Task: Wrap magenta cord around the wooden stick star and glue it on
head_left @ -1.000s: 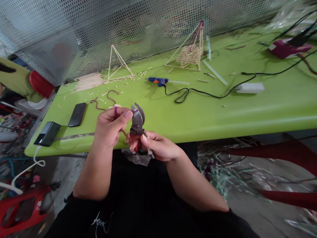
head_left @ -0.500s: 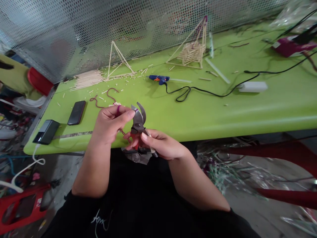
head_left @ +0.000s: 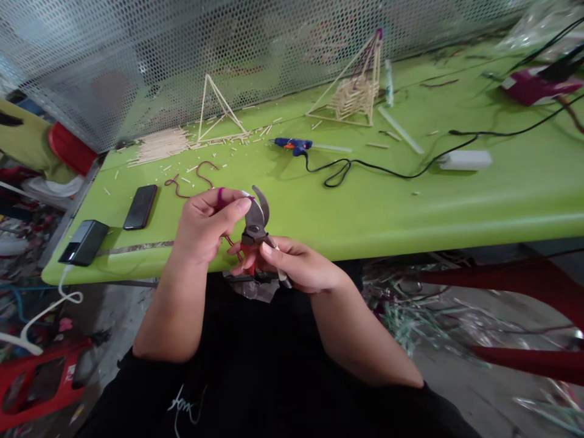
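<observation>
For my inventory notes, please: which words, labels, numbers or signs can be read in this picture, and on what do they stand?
White script on the black shirt: too blurred to read.
Small white label on the red plastic stool: too small to read.
Pruning shears: no readable marking shows.
Blue glue gun: no readable text.
Nothing else can be read.

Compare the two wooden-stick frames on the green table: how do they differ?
The plain triangular frame looks smaller than the taller frame. The plain triangular frame is mostly open, while the taller frame holds a stack of crossed sticks inside its base. The taller frame has a purple bit at its apex; the plain triangular frame shows none. Both are built of thin pale sticks and stand upright on the green table.
</observation>
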Tool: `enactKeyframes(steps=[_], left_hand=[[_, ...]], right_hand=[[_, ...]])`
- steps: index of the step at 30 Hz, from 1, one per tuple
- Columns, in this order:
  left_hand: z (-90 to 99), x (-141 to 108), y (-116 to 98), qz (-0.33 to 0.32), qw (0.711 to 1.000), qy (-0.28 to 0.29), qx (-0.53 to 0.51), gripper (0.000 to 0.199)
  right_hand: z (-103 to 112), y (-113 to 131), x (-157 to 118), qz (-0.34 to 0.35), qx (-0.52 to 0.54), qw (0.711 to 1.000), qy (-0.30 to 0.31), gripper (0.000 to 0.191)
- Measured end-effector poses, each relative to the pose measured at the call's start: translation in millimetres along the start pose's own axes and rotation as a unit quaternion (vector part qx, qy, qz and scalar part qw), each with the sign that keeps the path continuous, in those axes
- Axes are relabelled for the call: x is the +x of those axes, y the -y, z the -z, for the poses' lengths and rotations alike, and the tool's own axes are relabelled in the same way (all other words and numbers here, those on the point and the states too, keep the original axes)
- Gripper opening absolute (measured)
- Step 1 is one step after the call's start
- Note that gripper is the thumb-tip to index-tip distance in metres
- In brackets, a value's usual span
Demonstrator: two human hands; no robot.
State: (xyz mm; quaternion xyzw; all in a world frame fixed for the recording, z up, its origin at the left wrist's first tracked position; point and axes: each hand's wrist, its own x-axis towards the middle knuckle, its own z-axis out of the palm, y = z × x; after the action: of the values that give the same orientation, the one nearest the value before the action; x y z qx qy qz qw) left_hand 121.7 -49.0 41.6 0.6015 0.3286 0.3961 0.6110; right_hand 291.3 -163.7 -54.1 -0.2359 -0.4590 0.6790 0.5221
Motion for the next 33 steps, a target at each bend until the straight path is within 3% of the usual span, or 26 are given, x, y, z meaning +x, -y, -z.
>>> enactKeyframes(steps=[5,9,15,20,26,33], left_hand=[[-5.7,-1,-3,-0.001,1.0,-0.006,-0.002,0.047],[-6.4,-4,-2,0.011,1.0,0.025,0.003,0.043],[-3.5,-12,11,0.002,0.998,0.051,0.027,0.052],[-0.7,-23,21,-0.07,0.993,0.004,0.09,0.06],[0.0,-33,20,-0.158,0.966,-0.067,0.196,0.067],[8.4,-22,16,-0.144,0.978,0.012,0.151,0.077]], right_hand=[[0,1,0,-0.001,-0.006,1.0,0.0,0.057],[0,1,-1,0.001,-0.007,1.0,-0.006,0.057],[-2,0,-1,0.014,0.003,1.0,-0.022,0.057],[-3,-7,2,0.027,0.006,0.999,-0.046,0.059],[-13,-25,10,0.047,0.03,0.996,-0.063,0.063],[-35,-30,6,0.063,0.108,0.991,-0.039,0.073]])
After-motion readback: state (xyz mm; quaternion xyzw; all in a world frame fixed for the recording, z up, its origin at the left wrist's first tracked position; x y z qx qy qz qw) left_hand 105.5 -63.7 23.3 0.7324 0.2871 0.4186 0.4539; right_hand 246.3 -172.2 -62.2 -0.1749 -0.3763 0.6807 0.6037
